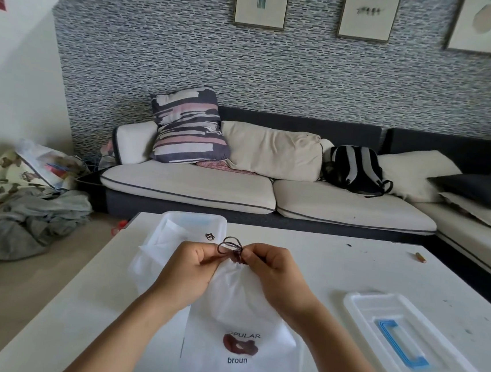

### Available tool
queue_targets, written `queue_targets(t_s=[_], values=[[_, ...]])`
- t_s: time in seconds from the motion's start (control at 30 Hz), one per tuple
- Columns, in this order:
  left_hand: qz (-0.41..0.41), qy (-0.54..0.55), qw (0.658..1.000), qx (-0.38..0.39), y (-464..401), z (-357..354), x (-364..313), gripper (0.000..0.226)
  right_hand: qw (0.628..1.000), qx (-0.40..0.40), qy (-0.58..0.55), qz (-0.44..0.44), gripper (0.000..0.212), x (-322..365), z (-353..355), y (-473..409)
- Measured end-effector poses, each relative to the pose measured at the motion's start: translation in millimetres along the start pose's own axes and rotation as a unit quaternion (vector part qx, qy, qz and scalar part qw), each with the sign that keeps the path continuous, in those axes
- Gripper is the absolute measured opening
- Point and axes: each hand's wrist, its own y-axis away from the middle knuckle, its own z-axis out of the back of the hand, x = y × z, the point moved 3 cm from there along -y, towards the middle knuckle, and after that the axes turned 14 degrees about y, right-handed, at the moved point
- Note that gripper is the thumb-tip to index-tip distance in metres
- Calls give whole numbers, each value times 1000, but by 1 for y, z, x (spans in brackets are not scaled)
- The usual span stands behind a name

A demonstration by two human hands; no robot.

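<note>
Drawstring bag [244, 314] lies on the white table [335, 263], its neck gathered. Left hand [190, 266] and right hand [272, 271] both pinch the dark cord [231, 246], loops formed; bow likely needs only tightening. Clear box [195, 226] behind, lid [420, 346] to the right.

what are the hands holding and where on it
Both the left hand and right hand pinch the dark drawstring at the gathered mouth of the white bag.
</note>
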Motion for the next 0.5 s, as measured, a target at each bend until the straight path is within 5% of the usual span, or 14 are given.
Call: queue_targets(t_s=[0.2,0.33,0.5], values=[[122,107,986,-39,-2,-4,4,36,997,-36,73,-15,26,-6,4,-6],[45,8,999,-17,1,-8,7,18,992,-36,117,-7,23,-8,-1,-5],[85,91,990,-68,0,-9,11,14,993,-33,114,-16,26,-7,-1,-4]])
